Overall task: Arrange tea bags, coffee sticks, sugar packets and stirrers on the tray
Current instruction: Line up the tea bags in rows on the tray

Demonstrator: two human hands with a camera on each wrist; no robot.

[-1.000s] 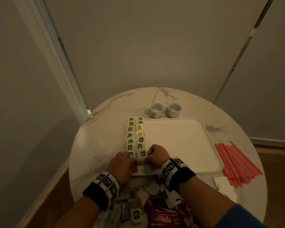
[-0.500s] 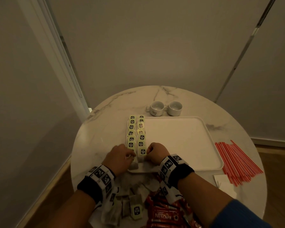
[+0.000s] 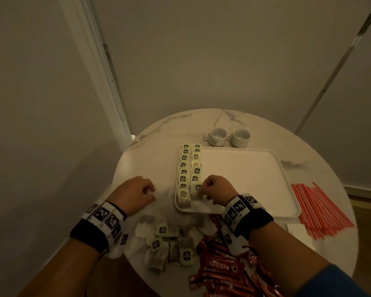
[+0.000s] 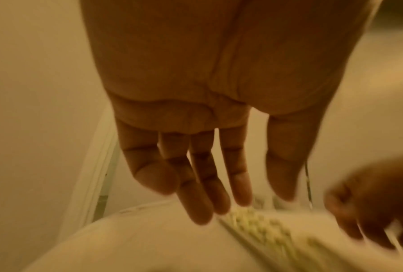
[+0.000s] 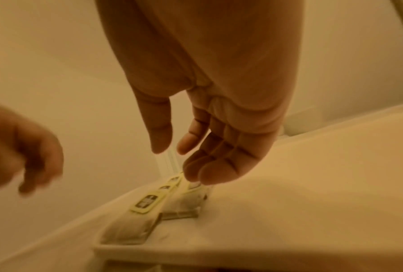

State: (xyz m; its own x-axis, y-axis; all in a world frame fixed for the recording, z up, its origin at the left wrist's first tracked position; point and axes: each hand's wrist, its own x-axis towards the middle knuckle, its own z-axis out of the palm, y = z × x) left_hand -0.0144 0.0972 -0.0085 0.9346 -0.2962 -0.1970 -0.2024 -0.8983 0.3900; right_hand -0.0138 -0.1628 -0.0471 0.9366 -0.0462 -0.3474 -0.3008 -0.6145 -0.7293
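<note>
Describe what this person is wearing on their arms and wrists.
Both hands are bare. The left wrist carries a black band with a white strap of square black-and-white coded markers. The right wrist has the same black band and marker strap. A blue sleeve shows on the right upper forearm; no sleeve is visible on the left arm.

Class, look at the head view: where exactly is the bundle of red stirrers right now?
The red stirrers lie on the marble table, off the tray and just past its right edge, with none on the tray yet.
</note>
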